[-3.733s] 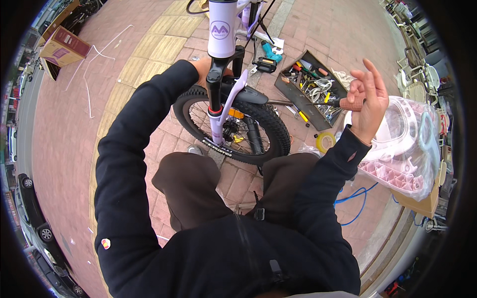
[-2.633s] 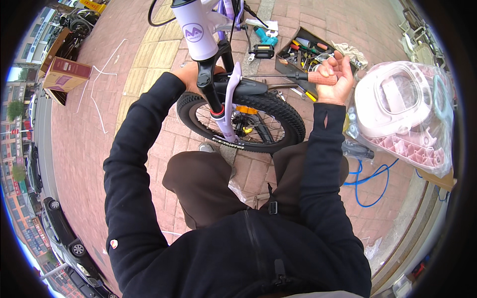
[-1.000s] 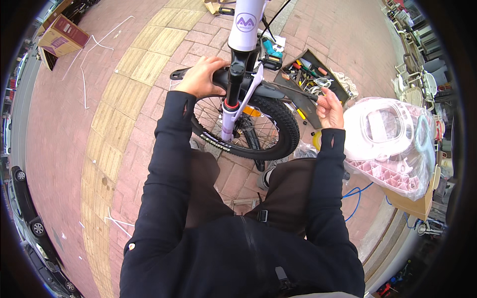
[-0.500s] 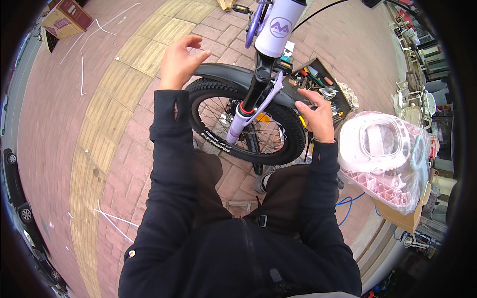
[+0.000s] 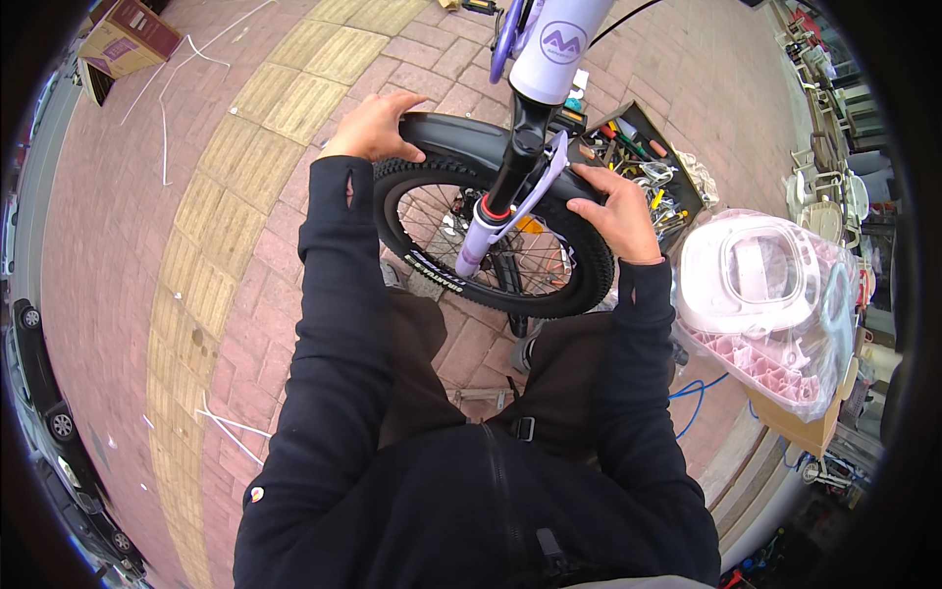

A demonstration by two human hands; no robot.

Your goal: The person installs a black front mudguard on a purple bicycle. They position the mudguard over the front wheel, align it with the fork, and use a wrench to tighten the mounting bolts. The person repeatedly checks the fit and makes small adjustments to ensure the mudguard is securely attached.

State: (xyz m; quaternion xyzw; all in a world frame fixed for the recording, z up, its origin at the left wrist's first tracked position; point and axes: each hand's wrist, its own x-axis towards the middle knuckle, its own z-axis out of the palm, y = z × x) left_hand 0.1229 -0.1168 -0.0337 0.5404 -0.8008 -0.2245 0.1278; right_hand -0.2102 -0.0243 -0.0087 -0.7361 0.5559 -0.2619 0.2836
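A lilac bicycle fork [image 5: 475,247] holds the front wheel [image 5: 587,280], which has a knobbly black tyre and stands between my knees. Over the tyre curves a black mudguard [image 5: 461,143], passing beneath the fork crown. My left hand [image 5: 371,130] grips its left end, fingers over the top and thumb at the near edge. At the opposite end my right hand [image 5: 625,214] closes round the mudguard, thumb on the near side; its fingertips are partly hidden. The lilac head tube [image 5: 557,61] rises above the crown.
Behind the wheel on the right lies an open tool tray [image 5: 643,157] full of hand tools. A plastic-wrapped bundle of white and pink parts [image 5: 751,294] rests on a cardboard box [image 5: 800,424]. A blue cord [image 5: 699,389] and white strips [image 5: 231,422] lie on the paving.
Both hands, apart from the mudguard's ends or just by them before, have come down and closed on it. The bicycle's front has shifted slightly to the right in view.
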